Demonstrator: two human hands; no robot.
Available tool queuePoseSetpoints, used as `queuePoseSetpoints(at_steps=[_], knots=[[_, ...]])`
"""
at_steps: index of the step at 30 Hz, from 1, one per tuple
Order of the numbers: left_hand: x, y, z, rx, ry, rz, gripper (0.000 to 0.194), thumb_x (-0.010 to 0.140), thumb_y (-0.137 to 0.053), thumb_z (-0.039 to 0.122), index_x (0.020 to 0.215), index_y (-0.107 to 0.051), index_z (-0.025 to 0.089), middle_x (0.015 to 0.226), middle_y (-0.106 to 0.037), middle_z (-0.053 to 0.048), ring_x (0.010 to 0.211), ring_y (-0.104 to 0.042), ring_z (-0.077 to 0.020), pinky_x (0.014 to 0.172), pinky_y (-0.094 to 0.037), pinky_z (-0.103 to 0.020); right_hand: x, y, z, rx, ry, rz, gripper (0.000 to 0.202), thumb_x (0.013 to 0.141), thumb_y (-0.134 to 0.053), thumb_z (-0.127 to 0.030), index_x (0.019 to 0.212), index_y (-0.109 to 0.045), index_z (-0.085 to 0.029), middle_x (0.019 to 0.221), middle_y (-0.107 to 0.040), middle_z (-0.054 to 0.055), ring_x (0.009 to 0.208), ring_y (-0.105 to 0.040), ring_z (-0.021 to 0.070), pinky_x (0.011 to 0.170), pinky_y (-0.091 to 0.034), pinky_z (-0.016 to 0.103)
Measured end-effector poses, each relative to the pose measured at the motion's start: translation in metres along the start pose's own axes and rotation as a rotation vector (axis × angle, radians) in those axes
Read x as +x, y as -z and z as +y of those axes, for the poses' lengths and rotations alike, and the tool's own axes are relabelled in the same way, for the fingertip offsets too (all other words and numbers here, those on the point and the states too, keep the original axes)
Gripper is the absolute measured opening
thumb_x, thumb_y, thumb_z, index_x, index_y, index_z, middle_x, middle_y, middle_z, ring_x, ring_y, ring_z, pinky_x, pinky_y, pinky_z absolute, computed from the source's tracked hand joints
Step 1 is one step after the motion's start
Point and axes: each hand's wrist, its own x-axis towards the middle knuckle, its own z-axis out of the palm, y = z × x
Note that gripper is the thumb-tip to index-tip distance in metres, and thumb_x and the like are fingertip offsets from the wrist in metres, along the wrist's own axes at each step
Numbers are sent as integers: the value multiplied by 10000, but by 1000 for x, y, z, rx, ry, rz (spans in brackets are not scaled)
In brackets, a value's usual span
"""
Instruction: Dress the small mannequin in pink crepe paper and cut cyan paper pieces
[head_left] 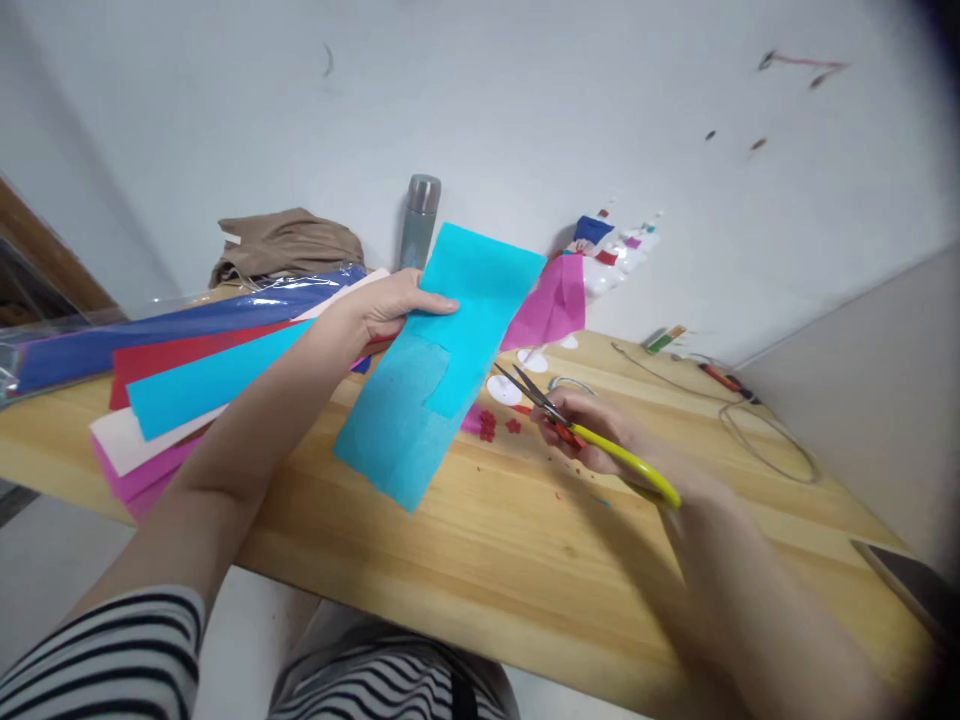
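Observation:
My left hand (401, 302) pinches the upper left edge of a bright blue sheet (480, 290), thumb lying on its face. The sheet hangs tilted above the table; its lower part looks darker, perhaps from shadow. To its right, my right hand (589, 425) is closed around scissors (619, 452) with yellow handles. Their blades point up and left toward the sheet's edge, slightly parted and apart from it. Below lie small red flower-shaped cutouts (487, 425) and a white round piece (504, 389). A magenta sheet (551, 305) stands behind the blue one.
Coloured sheets (217, 375) lie fanned on the left, beside a plastic-wrapped blue pack (165, 325). Behind are brown cloth (289, 245) and a thermos (420, 222) near the wall. A cable (750, 440) curls on the right; a dark flat object (911, 590) lies at the right edge.

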Motion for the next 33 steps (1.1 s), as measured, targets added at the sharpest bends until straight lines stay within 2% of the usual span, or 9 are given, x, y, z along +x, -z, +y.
queuePoseSetpoints(at_steps=[4, 9, 17, 20, 23, 28, 33], knots=[[-1, 0, 1, 30, 8, -4, 472, 561, -949, 274, 995, -792, 176, 1080, -805, -117, 1121, -713, -366, 949, -583, -463, 8, 3, 7, -17, 2, 4, 439, 821, -750, -616, 952, -638, -212, 809, -558, 21, 663, -484, 140, 580, -425, 258], [-3, -1, 0, 58, 37, -20, 436, 609, -930, 274, 1012, -785, 192, 1007, -813, -84, 1058, -738, -342, 932, -593, -444, 13, 4, 3, -46, -19, -29, 482, 818, -707, -682, 920, -620, -219, 779, -554, 14, 663, -484, 145, 586, -418, 264], [-3, -7, -1, 57, 48, 26, 352, 655, -891, 205, 987, -775, 180, 1025, -810, -92, 1027, -740, -313, 936, -592, -448, 17, -1, 2, -96, -11, -58, 492, 866, -641, -707, 879, -571, -220, 772, -536, 22, 669, -466, 156, 595, -403, 293], [-2, -11, -3, 50, 42, 45, 256, 677, -874, 166, 907, -763, 166, 951, -807, -90, 998, -744, -299, 949, -586, -454, 19, -4, -1, -77, 8, -63, 472, 876, -640, -698, 884, -578, -230, 786, -546, 33, 685, -481, 166, 597, -404, 307], [-1, -13, -5, 30, 30, 45, 245, 685, -861, 135, 907, -760, 158, 923, -805, -88, 990, -747, -296, 953, -587, -474, 21, -5, -1, -59, -1, -71, 455, 866, -656, -695, 901, -591, -246, 785, -562, 34, 682, -483, 173, 582, -387, 315], [1, -14, -8, 11, 52, 9, 286, 711, -835, 133, 989, -771, 150, 981, -808, -98, 968, -757, -296, 941, -595, -496, 20, -5, -1, -41, -31, -68, 477, 829, -688, -716, 900, -609, -251, 794, -547, 30, 681, -460, 173, 592, -389, 324], [5, -13, -12, 8, 85, -83, 368, 709, -827, 138, 1072, -770, 131, 1103, -798, -127, 1124, -720, -347, 1002, -567, -509, 21, -6, -1, -21, -24, -95, 506, 822, -701, -716, 897, -591, -227, 782, -521, 11, 680, -435, 154, 588, -392, 295]])
